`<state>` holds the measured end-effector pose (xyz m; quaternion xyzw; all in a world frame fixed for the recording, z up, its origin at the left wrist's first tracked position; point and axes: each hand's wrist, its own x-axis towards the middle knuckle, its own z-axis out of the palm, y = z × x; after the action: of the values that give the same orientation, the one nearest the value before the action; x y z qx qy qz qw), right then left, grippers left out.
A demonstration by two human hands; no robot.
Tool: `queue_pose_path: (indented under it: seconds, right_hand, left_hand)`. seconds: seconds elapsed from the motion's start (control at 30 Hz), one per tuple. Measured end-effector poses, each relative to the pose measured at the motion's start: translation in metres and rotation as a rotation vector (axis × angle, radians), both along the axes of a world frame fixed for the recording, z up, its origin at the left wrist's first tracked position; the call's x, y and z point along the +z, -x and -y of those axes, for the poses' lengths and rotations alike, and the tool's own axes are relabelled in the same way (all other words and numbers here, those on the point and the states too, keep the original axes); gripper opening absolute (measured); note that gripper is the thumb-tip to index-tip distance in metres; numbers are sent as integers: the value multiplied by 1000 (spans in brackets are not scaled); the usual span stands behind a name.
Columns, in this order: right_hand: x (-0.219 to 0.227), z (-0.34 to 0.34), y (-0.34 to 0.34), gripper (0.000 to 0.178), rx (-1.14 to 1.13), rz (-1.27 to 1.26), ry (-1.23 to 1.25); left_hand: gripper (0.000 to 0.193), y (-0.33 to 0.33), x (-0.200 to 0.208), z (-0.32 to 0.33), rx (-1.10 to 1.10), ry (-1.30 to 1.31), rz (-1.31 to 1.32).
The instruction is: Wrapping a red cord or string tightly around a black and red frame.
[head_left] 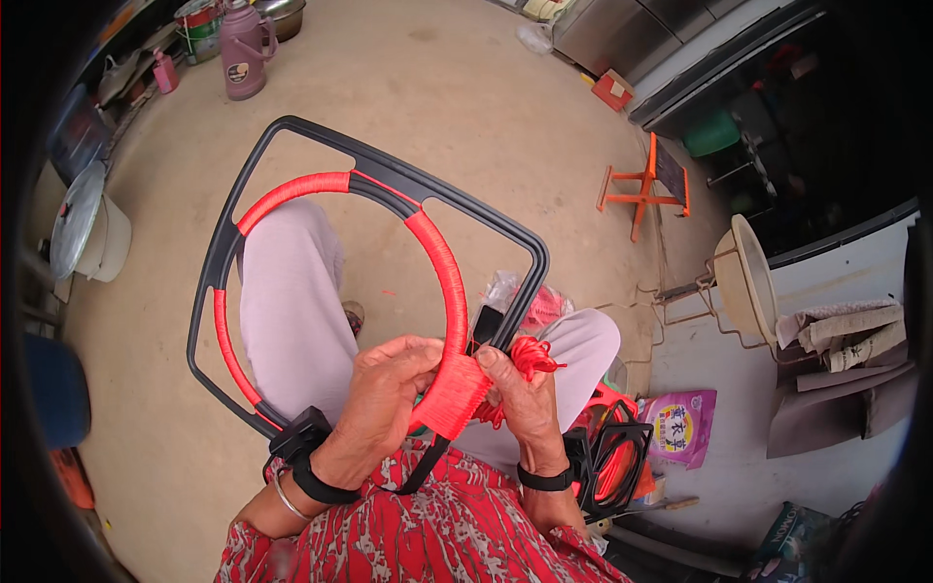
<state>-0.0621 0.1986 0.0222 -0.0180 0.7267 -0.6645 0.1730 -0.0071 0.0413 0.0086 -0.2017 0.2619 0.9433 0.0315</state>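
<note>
A black plastic frame (457,202) with a round inner ring rests across my lap. Glossy red cord (444,262) is wound around much of the ring, while bare black shows at its top right. At the near right corner the winding forms a wide red block (455,400). My left hand (394,389) is closed on the ring beside this block, thumb and fingers pinched together. My right hand (520,389) grips the block's right side, thumb on top. A loose bundle of red cord (535,358) sticks out past the right fingers, which partly hide it.
Below my right arm lie more black frames (622,457) with red cord, next to a purple packet (677,428). An orange folding stool (646,185) stands ahead right, near a wall-hung basin (748,272). A thermos (243,53) and lidded bucket (109,238) stand left.
</note>
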Motion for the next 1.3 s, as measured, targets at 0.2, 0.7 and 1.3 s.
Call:
queue_pose_path:
  seconds: [0.2,0.7,1.3]
  right_hand:
    - [-2,1,2,29,13,35,40]
    - [0,8,4,32,60,39,-27]
    - [-17,8,13,25,115,174,136]
  left_hand:
    - [10,2,-2,-1,-25,-33,41]
    - [7,-8,-16,-5,96,169,0]
    - [6,-10,-25,3,16,334,-56]
